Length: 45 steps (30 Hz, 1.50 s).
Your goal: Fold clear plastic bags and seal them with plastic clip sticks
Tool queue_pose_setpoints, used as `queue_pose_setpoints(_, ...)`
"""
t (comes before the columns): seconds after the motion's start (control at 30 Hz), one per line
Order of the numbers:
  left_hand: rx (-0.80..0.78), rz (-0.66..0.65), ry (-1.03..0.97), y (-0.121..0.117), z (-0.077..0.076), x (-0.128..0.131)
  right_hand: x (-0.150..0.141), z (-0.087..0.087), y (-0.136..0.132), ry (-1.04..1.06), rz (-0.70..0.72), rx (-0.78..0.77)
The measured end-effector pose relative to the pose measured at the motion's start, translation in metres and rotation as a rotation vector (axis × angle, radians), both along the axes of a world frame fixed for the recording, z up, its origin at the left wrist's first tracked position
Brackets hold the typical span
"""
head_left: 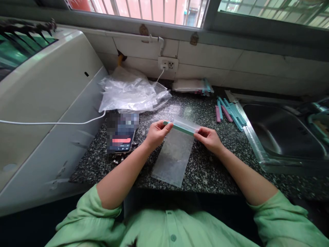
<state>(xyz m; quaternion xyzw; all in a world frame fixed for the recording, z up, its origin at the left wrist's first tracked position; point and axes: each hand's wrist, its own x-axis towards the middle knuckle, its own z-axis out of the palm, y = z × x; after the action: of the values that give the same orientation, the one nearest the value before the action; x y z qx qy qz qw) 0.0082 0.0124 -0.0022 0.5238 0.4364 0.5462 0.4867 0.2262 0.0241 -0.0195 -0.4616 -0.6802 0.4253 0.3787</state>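
Note:
A clear plastic bag (173, 156) hangs down over the speckled counter, its top crossed by a green bag sealing clip (183, 129). My left hand (157, 133) pinches the clip's left end between thumb and fingers. At the other end, my right hand (208, 138) grips the clip and the bag's edge. A strip of the bag sticks out above the clip. Whether the clip is fully closed along its length I cannot tell.
Several blue and pink clips (230, 111) lie beside the steel sink (282, 130). A packet of clips (192, 86) rests by the wall. Crumpled plastic bags (131, 91) are at the back left, near a phone (123, 137) and a white cable (64, 123).

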Motion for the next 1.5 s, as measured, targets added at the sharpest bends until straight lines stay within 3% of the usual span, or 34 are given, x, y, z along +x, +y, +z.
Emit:
queue_pose_setpoints(0.23, -0.056, -0.031, 0.013, 0.004, -0.005, -0.001, 0.001, 0.007, -0.001, 0.044, -0.018, 0.009)
queue_pose_setpoints(0.47, -0.220, -0.433, 0.309, 0.000, -0.002, -0.003, 0.020, 0.019, 0.010, 0.088, -0.233, 0.143)
queue_pose_setpoints(0.63, -0.323, -0.492, 0.346, -0.003, -0.003, 0.000, 0.029, 0.016, 0.018, 0.129, -0.307, 0.204)
queue_pose_setpoints(0.73, -0.313, -0.507, 0.391, -0.003, -0.004, 0.001, 0.028, 0.012, 0.018, 0.098, -0.314, 0.234)
queue_pose_setpoints(1.03, -0.234, -0.716, 0.436, -0.004, -0.003, -0.006, 0.025, 0.010, 0.016, 0.057, -0.303, 0.278)
queue_pose_setpoints(1.13, -0.158, -0.656, 0.414, -0.004, -0.003, -0.004, 0.022, 0.013, 0.012, 0.056, -0.222, 0.221)
queue_pose_setpoints(1.33, -0.123, -0.252, 0.131, 0.000, -0.006, 0.004, 0.005, 0.007, -0.001, 0.040, -0.025, 0.122)
queue_pose_setpoints(1.5, -0.132, -0.156, -0.041, -0.001, -0.008, 0.010, 0.001, 0.003, -0.004, 0.018, 0.003, 0.080)
